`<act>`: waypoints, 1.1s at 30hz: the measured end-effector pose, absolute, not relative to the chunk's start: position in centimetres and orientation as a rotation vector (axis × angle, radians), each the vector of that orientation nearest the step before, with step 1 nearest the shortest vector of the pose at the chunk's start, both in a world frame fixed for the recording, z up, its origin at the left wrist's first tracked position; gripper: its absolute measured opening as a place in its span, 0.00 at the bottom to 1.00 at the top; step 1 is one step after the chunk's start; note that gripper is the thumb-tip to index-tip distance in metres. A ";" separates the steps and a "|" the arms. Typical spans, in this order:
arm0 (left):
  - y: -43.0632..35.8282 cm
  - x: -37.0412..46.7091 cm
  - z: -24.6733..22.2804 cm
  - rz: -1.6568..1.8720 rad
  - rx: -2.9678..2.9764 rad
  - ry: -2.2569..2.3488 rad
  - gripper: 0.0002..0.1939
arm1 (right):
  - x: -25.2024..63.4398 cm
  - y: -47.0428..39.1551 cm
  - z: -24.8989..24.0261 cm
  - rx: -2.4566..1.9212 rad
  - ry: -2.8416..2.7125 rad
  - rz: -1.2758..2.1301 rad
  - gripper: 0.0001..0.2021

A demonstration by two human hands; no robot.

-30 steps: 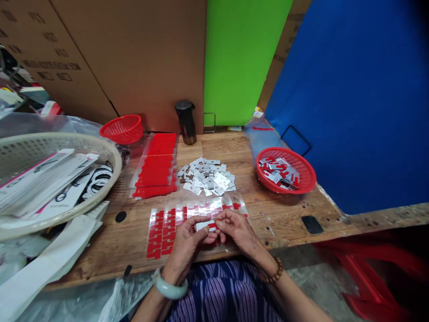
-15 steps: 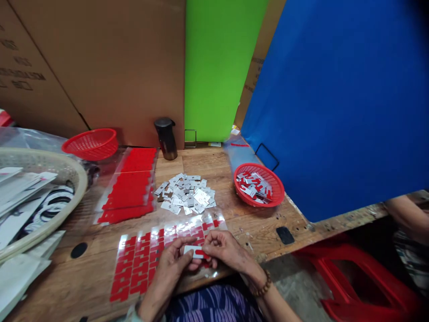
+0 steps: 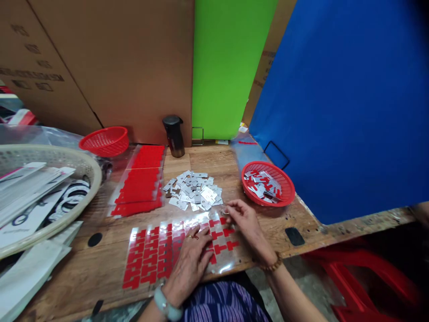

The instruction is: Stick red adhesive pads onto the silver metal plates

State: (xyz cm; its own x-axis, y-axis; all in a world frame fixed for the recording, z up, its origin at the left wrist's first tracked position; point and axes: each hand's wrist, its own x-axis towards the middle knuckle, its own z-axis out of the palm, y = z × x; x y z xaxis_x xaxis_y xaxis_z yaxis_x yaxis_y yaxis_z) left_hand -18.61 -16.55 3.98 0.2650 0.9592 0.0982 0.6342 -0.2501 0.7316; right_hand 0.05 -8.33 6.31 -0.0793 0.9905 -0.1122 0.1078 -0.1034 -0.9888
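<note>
- Both hands have parted since the earlier frame: left hand (image 3: 191,252) rests on the clear sheet (image 3: 221,263) of red pieces (image 3: 134,270); right hand (image 3: 246,228) is at its far right corner.
- Grip: left — released, palm down; right — fingers curled, cannot tell whether they pinch anything.
- Location: silvery plates (image 3: 197,190) lie piled beyond the sheet; others fill the red basket (image 3: 285,191).
- Step in hand: apparently lifting a red piece. Next move calls for a fine pinch, sheet steadied.
- Markings: carton (image 3: 110,67) print blurred, perhaps "PCS"; no brand legible.

Heaped small parts (image 3: 194,190) suggest a workshop
</note>
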 end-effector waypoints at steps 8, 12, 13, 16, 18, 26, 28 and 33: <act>-16.2 -17.6 3.1 0.702 2.167 1.347 0.15 | -3.5 -5.3 4.9 -1.449 -1.981 0.540 0.08; -16.1 -17.5 3.1 0.687 2.166 1.342 0.14 | -4.3 -3.7 4.5 -1.537 -1.997 0.462 0.07; -16.1 -17.5 3.2 0.679 2.163 1.342 0.14 | -4.4 -3.4 4.3 -1.539 -1.990 0.471 0.07; -16.2 -17.5 3.2 0.674 2.147 1.340 0.14 | -4.3 -2.1 3.6 -1.528 -1.964 0.512 0.05; -16.2 -17.5 3.2 0.707 2.120 1.329 0.13 | -4.2 -1.5 3.3 -1.508 -1.944 0.548 0.02; -15.0 -17.8 5.1 1.061 1.241 1.513 0.14 | -3.2 -4.4 5.8 -1.285 -1.855 0.613 0.06; -14.2 -18.0 6.0 1.136 0.849 1.396 0.16 | -3.1 -6.3 6.2 -1.123 -1.857 0.675 0.08; -13.2 -18.5 7.1 1.126 0.398 1.061 0.12 | -3.0 -10.2 5.4 -0.931 -1.908 0.765 0.11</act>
State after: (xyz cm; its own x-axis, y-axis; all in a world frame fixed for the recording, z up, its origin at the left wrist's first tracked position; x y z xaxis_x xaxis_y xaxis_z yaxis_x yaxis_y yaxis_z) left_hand -18.45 -13.17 7.14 0.0369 0.8745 -0.4837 -0.5348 0.4262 0.7297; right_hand -2.96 -10.24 5.41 -0.3557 0.8319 0.4259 0.3072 0.5345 -0.7874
